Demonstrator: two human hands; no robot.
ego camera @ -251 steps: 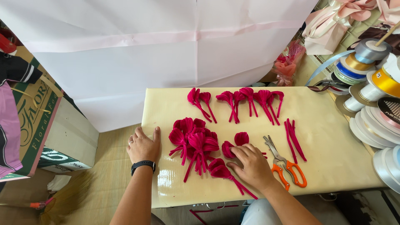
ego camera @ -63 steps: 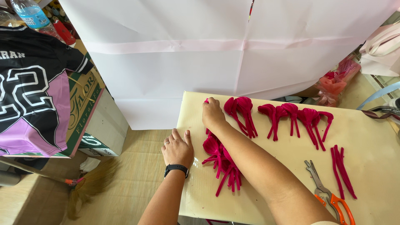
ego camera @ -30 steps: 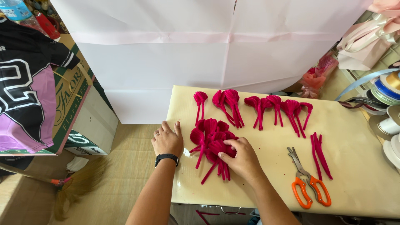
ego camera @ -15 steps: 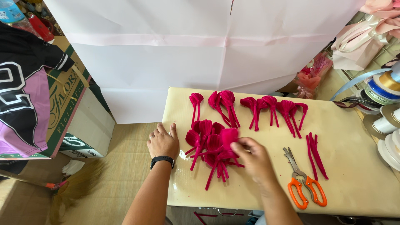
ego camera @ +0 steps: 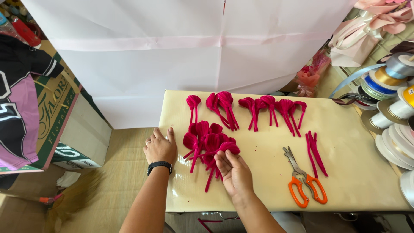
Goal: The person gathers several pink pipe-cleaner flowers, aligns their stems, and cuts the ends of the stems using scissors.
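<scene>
A heap of magenta petal-shaped loops with stems (ego camera: 206, 146) lies on the cream table top (ego camera: 353, 172). My right hand (ego camera: 234, 172) is palm up at the heap's near edge, its fingertips around one loop (ego camera: 229, 148). My left hand (ego camera: 159, 148), with a black wristband, rests flat at the table's left edge beside the heap. A row of several finished loops (ego camera: 254, 105) lies along the far side. Straight magenta strips (ego camera: 315, 147) lie to the right.
Orange-handled scissors (ego camera: 304, 181) lie right of my right hand. Ribbon spools (ego camera: 396, 99) crowd the right edge. White paper sheets (ego camera: 185, 47) hang behind the table. A cardboard box (ego camera: 73, 129) and a dark jersey (ego camera: 17, 108) are on the left, above a woven mat floor.
My right hand placed a loop at the left end of the far row, came back to the heap, and now lifts one loop palm up. My left hand stayed put.
</scene>
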